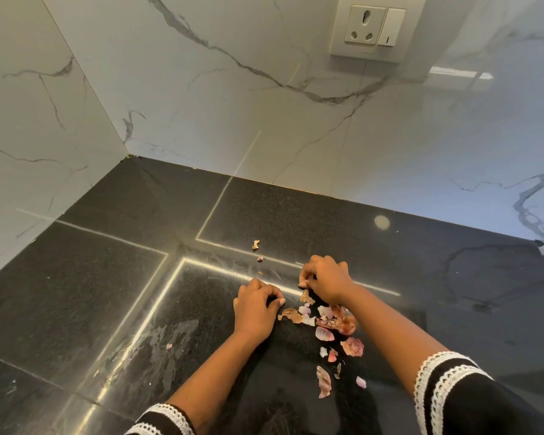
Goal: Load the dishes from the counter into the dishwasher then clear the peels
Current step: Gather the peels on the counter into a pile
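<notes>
- While both hands work low over the black stone bench (76, 277), the left hand (255, 309) rests knuckles-up with its fingers curled under, fingertips down near the bench beside a brown peel; whether it actually pinches anything I cannot tell.
- Right hand (325, 282) sits just beyond and to the right of the left, fingers (305, 277) curled downward; a brown scrap of peel (307, 298) shows right under its thumb side, but a real grip on it cannot be made out.
- Onion peels (333, 321), pink, white and brown, lie in a loose heap on the bench between the two forearms, right below the right hand and touching one another in places.
- More peel pieces trail toward the near edge: a rosy curled piece (353, 346), a long pale strip (324, 382) and a small pink flake (361, 382), each apart from the heap.
- Beyond the hands, a few small stray bits (255, 244) lie on the bench, well apart from the heap.
- Black sleeves with white lace trim (443, 381) cover both forearms near the bottom of the view.
- White marble-veined wall tiles (201, 120) meet the bench in a corner, and a socket with a switch (376, 26) sits high on the wall to the right.
</notes>
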`<state>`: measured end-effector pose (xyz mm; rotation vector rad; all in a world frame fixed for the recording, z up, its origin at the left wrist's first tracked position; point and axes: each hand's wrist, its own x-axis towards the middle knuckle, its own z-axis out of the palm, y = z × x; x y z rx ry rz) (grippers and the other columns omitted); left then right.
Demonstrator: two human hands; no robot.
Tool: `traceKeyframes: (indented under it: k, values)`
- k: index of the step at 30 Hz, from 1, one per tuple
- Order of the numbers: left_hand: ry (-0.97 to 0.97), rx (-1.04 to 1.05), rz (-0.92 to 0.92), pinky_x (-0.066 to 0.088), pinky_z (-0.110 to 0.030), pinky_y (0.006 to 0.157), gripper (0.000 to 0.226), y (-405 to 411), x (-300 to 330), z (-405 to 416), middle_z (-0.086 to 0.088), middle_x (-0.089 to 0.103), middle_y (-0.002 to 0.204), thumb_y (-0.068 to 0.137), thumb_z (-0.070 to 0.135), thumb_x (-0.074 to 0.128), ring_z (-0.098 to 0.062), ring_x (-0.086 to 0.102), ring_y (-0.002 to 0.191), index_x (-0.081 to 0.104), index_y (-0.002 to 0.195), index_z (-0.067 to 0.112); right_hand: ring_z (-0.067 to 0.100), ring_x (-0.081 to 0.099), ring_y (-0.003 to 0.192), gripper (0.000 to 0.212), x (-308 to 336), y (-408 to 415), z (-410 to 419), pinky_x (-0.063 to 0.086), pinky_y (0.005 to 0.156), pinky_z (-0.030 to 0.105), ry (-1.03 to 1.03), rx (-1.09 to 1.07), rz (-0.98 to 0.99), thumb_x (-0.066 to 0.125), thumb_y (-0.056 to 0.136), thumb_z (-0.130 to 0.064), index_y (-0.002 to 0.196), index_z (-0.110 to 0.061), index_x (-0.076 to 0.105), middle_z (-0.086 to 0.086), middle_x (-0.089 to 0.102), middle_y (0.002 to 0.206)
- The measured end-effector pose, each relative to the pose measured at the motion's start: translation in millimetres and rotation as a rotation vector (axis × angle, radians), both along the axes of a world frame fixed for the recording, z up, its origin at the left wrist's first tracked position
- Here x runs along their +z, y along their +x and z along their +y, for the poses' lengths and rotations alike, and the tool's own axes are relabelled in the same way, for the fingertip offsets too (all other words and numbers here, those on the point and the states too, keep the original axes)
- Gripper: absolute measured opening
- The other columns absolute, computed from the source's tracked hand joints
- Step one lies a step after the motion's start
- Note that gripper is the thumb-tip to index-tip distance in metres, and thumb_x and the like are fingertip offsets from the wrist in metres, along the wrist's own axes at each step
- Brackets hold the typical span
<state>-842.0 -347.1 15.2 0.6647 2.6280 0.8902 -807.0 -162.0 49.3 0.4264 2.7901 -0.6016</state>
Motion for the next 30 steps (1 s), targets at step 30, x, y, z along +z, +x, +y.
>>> traceKeyframes:
  k: [30]
  values:
    - [0.205, 0.554, -0.055, 0.042, -0.028, 0.074, 0.021, -2, 12, -167, 0.002, 0.061, 0.093, 0.074, 0.01, 0.081, -0.015, 0.059, 0.083, 0.071, 0.087, 0.023, 0.018, 0.055, 0.111, 0.015, 21, 18, -114, 0.032, 0.089, 0.036, 0.03, 0.376, 0.084, 0.061, 0.09, -0.027, 0.103, -0.029, 0.068, -0.007, 0.062, 0.112]
